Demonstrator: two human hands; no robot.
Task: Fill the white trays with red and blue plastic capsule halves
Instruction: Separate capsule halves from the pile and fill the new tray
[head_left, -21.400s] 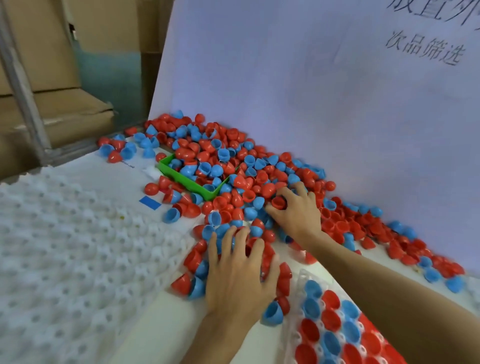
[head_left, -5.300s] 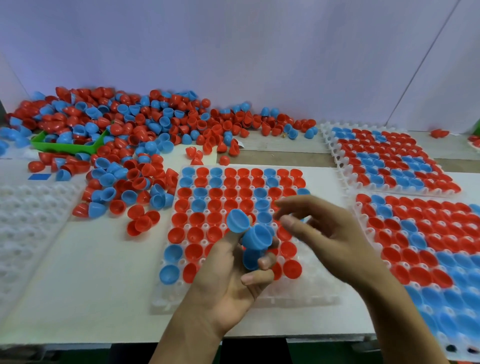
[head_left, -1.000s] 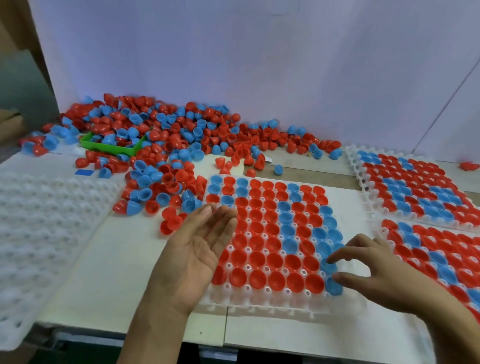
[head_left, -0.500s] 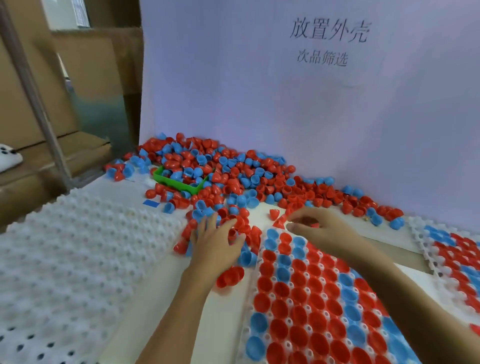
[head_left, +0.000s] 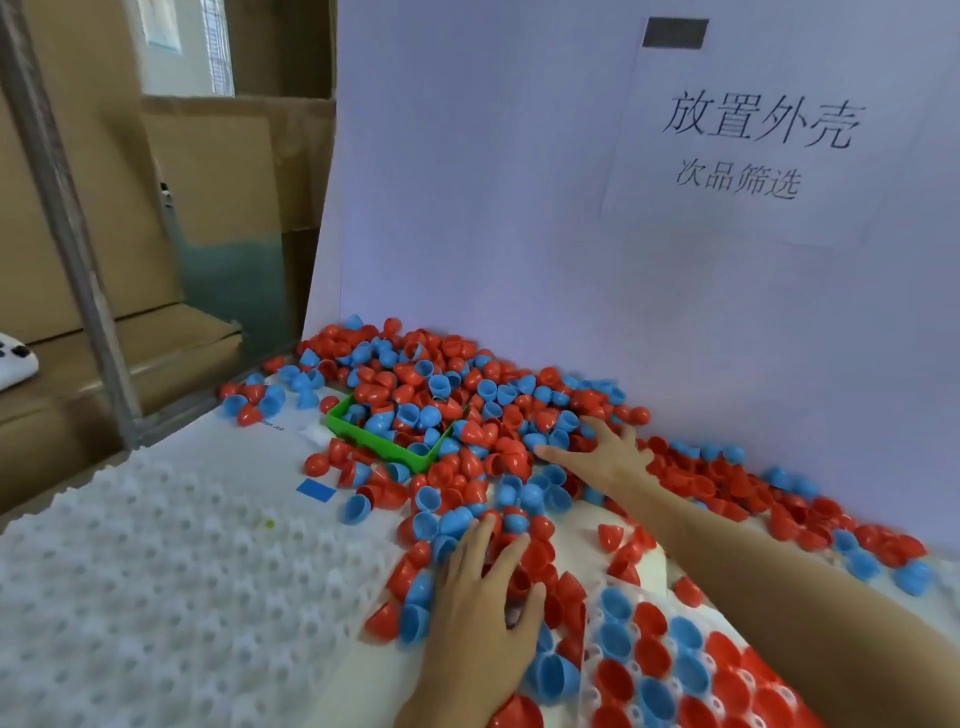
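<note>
- My left hand (head_left: 483, 597) lies flat, fingers spread, on near capsule halves (head_left: 467, 415), raking them close.
- My right hand (head_left: 605, 457) reaches far, open, into the pile.
- The filled tray (head_left: 675, 670) sits near right for quick loading.

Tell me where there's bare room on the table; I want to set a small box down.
Bare table lies between the empty white tray and the green bin, around the blue label. Crowded: the capsule pile along the white board, under the left hand and right hand.
</note>
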